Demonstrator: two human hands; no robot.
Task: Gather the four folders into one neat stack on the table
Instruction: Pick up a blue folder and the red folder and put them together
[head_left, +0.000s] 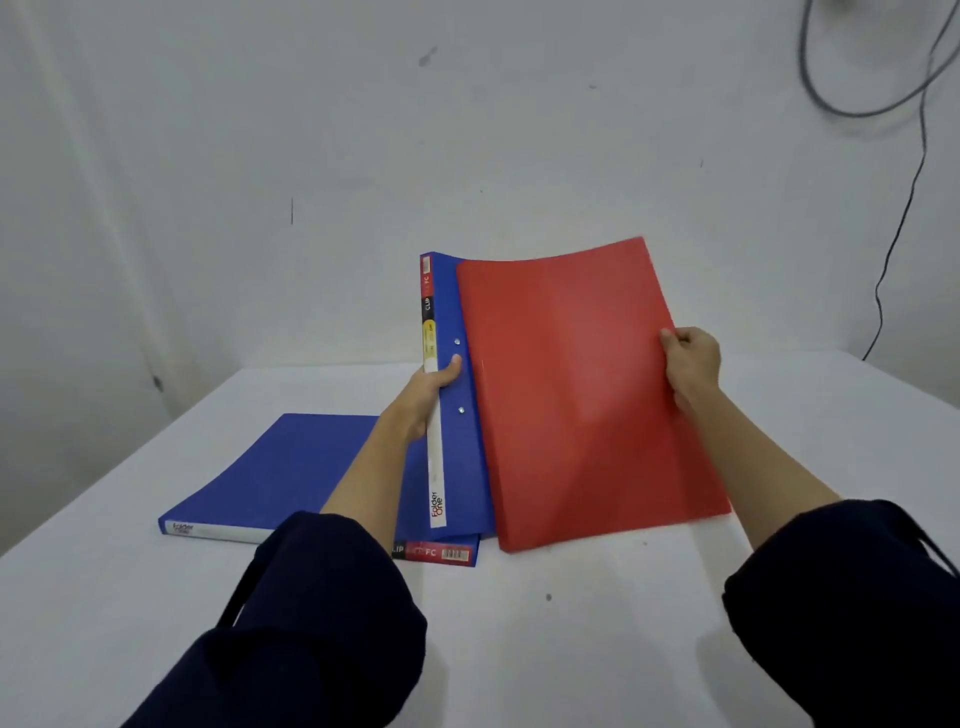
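A red folder is held up above the white table, tilted toward me, with my right hand gripping its right edge. Behind it and partly covered stands a blue folder with a white labelled spine. My left hand grips that spine, thumb on the blue cover. A second blue folder lies flat on the table at the left, its labelled spine facing me. My left forearm hides part of it. A fourth folder is not visible.
The table meets a white wall at the back. A dark cable hangs down the wall at the right, and a small dark speck marks the tabletop. Dark sleeves cover both my forearms near the lower edge.
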